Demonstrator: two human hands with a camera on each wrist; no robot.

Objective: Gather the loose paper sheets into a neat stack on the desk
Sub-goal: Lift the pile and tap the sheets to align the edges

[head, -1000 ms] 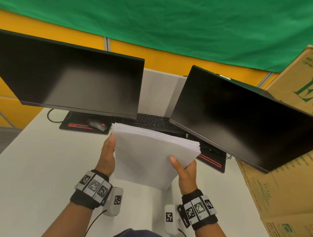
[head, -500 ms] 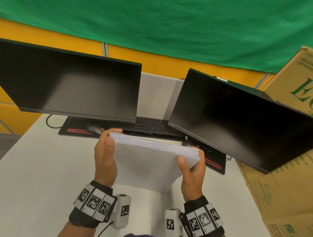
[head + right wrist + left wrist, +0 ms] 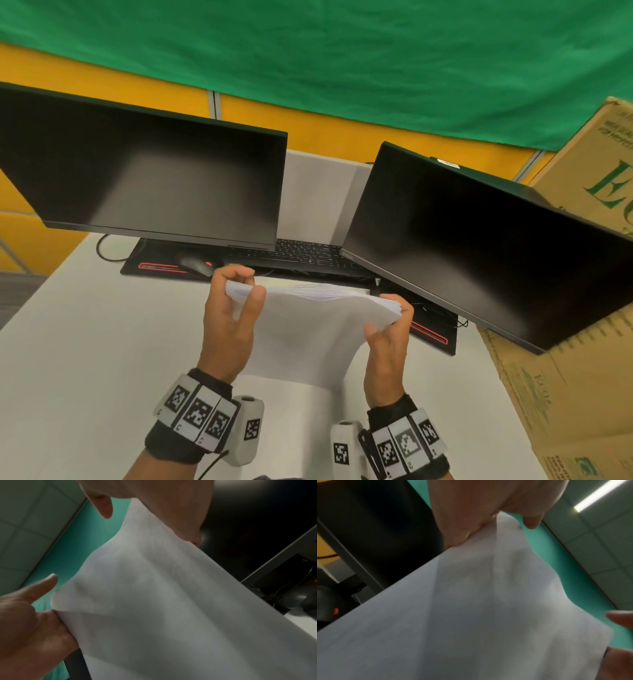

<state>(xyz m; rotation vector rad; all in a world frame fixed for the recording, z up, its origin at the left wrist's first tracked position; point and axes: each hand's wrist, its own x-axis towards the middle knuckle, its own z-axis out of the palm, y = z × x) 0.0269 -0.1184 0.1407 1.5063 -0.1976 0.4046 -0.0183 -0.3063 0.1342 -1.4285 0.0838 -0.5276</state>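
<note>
A thick stack of white paper sheets [image 3: 308, 329] stands nearly upright above the white desk [image 3: 75, 342], its top edge bowed. My left hand [image 3: 239, 294] grips the stack's upper left corner, fingers curled over the top and thumb on the near face. My right hand [image 3: 390, 318] grips the upper right corner the same way. In the left wrist view the paper [image 3: 488, 608] fills the frame under my fingers [image 3: 471, 513]. In the right wrist view the sheets [image 3: 171, 601] hang below my fingers [image 3: 171, 507]. Whether the stack's lower edge touches the desk I cannot tell.
Two dark monitors [image 3: 154, 174] [image 3: 479, 240] stand just behind the stack. Under them lie a black keyboard [image 3: 301, 253], a mouse [image 3: 197, 265] and a black mat with red trim [image 3: 154, 265]. Cardboard boxes [image 3: 565, 377] crowd the right side. Bare desk lies to the left.
Both hands slid up to the stack's top corners and curled over them. The stack tipped more upright and its top edge now bows.
</note>
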